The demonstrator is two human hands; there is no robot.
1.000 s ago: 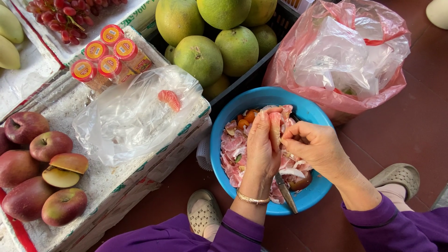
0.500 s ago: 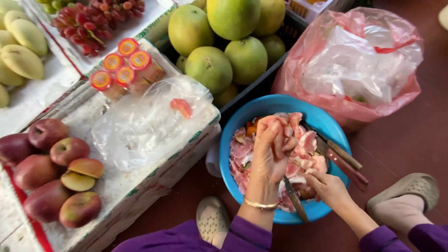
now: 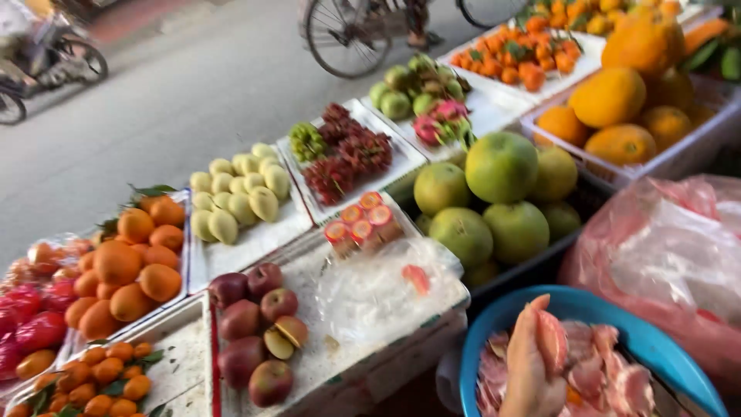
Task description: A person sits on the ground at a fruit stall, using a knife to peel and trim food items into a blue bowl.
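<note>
- The view is tilted way up compared with a moment ago: the whole fruit stall is taken in now, with green pomelos (image 3: 494,193), oranges (image 3: 127,262) and a street behind, and the blue basin (image 3: 617,324) is pushed to the bottom corner.
- The left hand (image 3: 529,367) is kept over the basin, fingers (image 3: 532,324) curled around a pink pomelo segment (image 3: 552,340).
- The right hand and the knife are no longer seen, so that grip can't be told.
</note>
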